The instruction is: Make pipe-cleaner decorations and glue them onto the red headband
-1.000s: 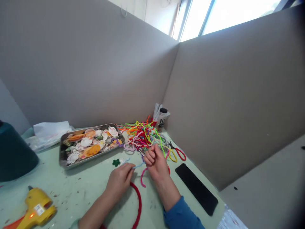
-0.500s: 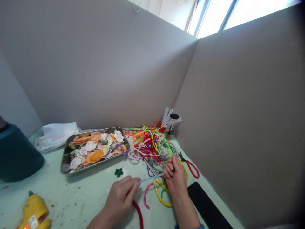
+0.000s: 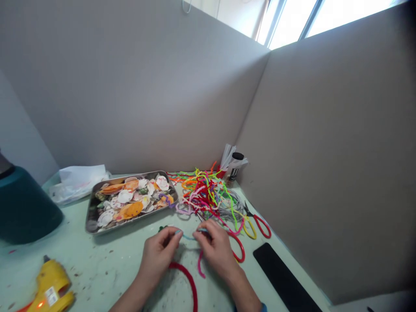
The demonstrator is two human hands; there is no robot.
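A thin light blue pipe cleaner spans the short gap between my two hands. My left hand pinches one end between thumb and forefinger. The fingers of my right hand are closed on the other end. A thick red fuzzy strip curves over the table from beneath my left hand; whether that hand touches it is hidden. Under my right hand lies a pink pipe cleaner piece. Scissors with a red handle show partly behind the right hand. A green flower piece is mostly covered by my left fingers.
Behind my hands lies a tangled heap of colourful pipe cleaners. A metal tray holds shells. A yellow glue gun lies at left, near a teal object. More red-handled scissors and a black strip lie at right.
My hands have come closer together, shortening the visible blue span. The right hand moved left and down, uncovering red scissor handles; the left hand rose slightly and now covers most of the green flower.
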